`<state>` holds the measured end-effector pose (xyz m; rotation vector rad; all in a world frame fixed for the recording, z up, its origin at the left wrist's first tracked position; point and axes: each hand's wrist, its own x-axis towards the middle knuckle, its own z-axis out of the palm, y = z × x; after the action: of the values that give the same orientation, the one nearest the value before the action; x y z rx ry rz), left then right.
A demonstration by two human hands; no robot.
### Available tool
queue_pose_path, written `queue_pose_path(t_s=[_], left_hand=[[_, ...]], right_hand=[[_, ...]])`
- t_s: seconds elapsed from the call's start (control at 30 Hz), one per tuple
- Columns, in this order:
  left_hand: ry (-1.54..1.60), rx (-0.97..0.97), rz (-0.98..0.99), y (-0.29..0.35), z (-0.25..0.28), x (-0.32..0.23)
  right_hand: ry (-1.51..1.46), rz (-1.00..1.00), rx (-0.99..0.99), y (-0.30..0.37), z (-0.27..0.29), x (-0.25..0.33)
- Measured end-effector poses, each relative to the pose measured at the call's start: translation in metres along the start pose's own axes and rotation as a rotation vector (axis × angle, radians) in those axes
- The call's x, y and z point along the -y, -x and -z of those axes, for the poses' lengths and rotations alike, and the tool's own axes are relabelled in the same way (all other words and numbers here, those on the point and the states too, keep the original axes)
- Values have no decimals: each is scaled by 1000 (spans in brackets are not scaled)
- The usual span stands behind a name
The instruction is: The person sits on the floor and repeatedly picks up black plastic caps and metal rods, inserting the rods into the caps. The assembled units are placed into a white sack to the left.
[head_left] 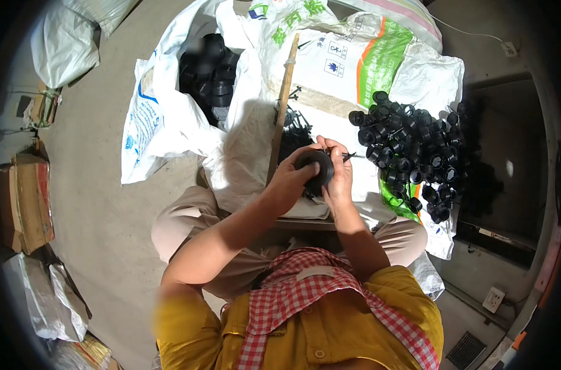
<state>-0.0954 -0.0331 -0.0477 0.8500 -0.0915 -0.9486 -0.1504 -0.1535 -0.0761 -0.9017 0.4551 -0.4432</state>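
Left hand and right hand grip black ring, over white sacking near its front edge, black caps heaped along right edge

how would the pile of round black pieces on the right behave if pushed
The pile of round black pieces would probably scatter, since it looks loosely heaped. Single pieces may roll, given their round rims. Each is likely light, as several look hollow.
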Motion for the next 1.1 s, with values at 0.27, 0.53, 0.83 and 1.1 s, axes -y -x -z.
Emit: queue_pose_path(t_s=[0.27,0.53,0.83,1.1], left_hand=[[-1626,-203,-472,2,-10,-30],[-1467,-849,-559,-16,57,-117],[-1309,-594,-612,20,27,-123],[-1183,-656,-633,35,42,-139]], right_hand=[[983,247,-221,-89,72,-54],[1967,62,731,-140,39,-104],[1002,177,-143,-94,62,-106],[878,534,347,-77,-90,-47]])
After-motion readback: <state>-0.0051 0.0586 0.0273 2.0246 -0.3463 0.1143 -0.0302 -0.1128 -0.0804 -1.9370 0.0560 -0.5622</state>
